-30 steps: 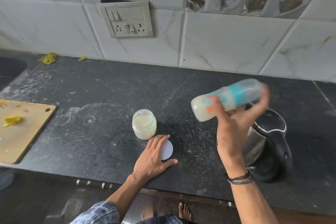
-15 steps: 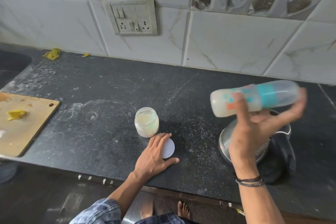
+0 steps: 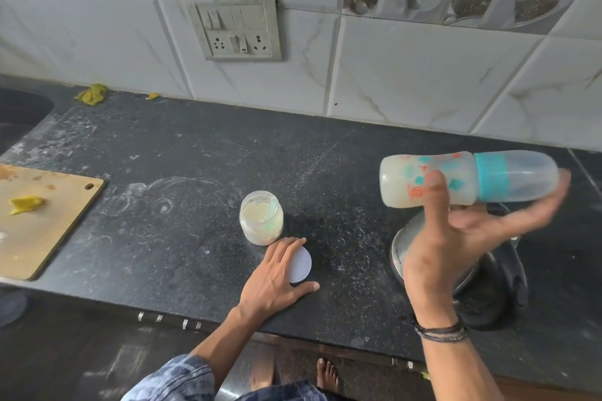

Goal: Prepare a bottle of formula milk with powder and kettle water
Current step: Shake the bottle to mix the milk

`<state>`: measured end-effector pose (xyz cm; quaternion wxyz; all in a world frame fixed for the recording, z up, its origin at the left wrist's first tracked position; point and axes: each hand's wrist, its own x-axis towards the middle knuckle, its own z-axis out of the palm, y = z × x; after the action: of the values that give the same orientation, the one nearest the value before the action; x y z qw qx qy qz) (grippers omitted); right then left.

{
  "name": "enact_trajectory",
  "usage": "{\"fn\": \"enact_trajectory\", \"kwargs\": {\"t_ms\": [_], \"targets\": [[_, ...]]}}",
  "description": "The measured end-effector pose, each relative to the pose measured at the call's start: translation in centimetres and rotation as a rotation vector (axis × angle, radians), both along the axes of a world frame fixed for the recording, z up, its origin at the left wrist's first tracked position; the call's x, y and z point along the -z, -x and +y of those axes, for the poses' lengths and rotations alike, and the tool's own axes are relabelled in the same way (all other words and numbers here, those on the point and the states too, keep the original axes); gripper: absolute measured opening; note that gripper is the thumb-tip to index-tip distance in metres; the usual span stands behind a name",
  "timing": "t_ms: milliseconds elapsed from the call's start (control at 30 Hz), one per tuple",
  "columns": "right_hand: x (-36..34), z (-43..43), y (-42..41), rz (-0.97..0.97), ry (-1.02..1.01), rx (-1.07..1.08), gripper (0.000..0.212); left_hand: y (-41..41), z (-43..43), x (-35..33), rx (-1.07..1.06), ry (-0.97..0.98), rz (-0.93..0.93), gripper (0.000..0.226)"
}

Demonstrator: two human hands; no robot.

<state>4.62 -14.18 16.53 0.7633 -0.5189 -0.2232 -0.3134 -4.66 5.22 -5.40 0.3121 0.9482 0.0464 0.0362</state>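
Head view | right hand (image 3: 456, 238) grips bottle (image 3: 465, 177) sideways above kettle (image 3: 462, 270) | left hand (image 3: 277, 277) flat, fingers straight, on lid (image 3: 301, 265)

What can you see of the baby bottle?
The baby bottle is translucent plastic printed with teal and orange shapes, with a teal collar and clear cap. Cloudy whitish liquid shows inside. It lies nearly level in the air above the kettle, cap rightward, held by the right hand, thumb across its front.

no legible text or labels
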Motion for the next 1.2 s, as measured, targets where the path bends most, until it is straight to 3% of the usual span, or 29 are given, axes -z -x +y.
{"fn": "enact_trajectory", "kwargs": {"t_ms": [133,267,400,567,633,733,900,1067,1200], "targets": [[0.9,0.3,0.2,0.285,0.072,-0.212,0.107,0.0,0.0,-0.1,0.007,0.004,0.002,0.099],[1.4,-0.1,-0.4,0.119,0.077,-0.078,0.101,0.0,0.0,-0.3,0.000,0.002,-0.002,0.098],[0.4,0.3,-0.5,0.312,0.163,-0.209,0.104,0.1,0.0,-0.2,0.009,0.010,0.006,0.098],[-0.7,-0.4,-1.1,-0.028,0.034,0.004,0.102,-0.1,0.0,-0.2,0.004,-0.002,-0.001,0.098],[0.0,0.4,-1.0,0.103,0.034,-0.015,0.105,-0.1,0.0,-0.1,0.007,-0.005,-0.001,0.098],[1.0,1.1,0.0,0.352,0.182,-0.214,0.104,0.1,0.1,-0.2,0.013,0.008,-0.012,0.098],[1.1,0.3,-0.9,0.106,0.012,-0.032,0.102,0.0,0.0,-0.1,0.000,-0.004,-0.024,0.098],[1.7,0.7,-1.0,0.401,0.180,-0.195,0.103,0.1,0.0,-0.2,0.015,0.011,-0.021,0.098],[1.6,-0.1,-1.2,0.210,0.029,-0.070,0.098,0.0,0.0,-0.1,0.003,0.005,-0.025,0.099]]}}
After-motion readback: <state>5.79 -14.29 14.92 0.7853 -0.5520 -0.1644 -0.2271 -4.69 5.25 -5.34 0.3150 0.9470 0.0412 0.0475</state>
